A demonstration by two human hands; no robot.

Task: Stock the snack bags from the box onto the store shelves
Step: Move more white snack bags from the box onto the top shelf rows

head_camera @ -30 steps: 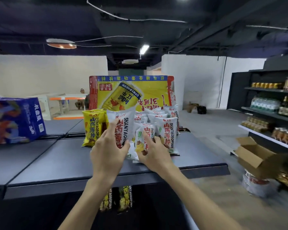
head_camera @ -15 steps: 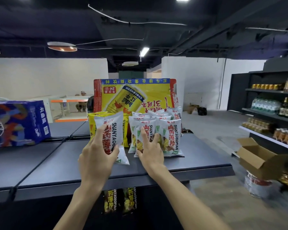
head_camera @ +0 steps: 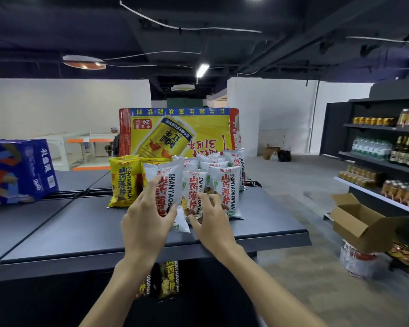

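Observation:
On the dark grey top shelf (head_camera: 57, 234) stand several white snack bags (head_camera: 224, 185) in rows, with yellow snack bags (head_camera: 123, 182) to their left. My left hand (head_camera: 147, 223) grips one upright white snack bag (head_camera: 168, 182) at the front, thumb on its right side. My right hand (head_camera: 210, 218) touches the lower part of the white bag next to it with curled fingers. An open cardboard box (head_camera: 359, 220) sits on the floor at the right.
A big yellow and red drink carton (head_camera: 180, 131) stands behind the bags. A blue soft-drink case (head_camera: 19, 171) lies at the left. More snack bags (head_camera: 161, 279) sit on the shelf below. Bottle racks (head_camera: 387, 156) line the right wall. A can (head_camera: 357, 263) stands under the box.
My left hand has carried its white bag rightward, up against the white rows. My right hand has stayed at the neighbouring bag's foot.

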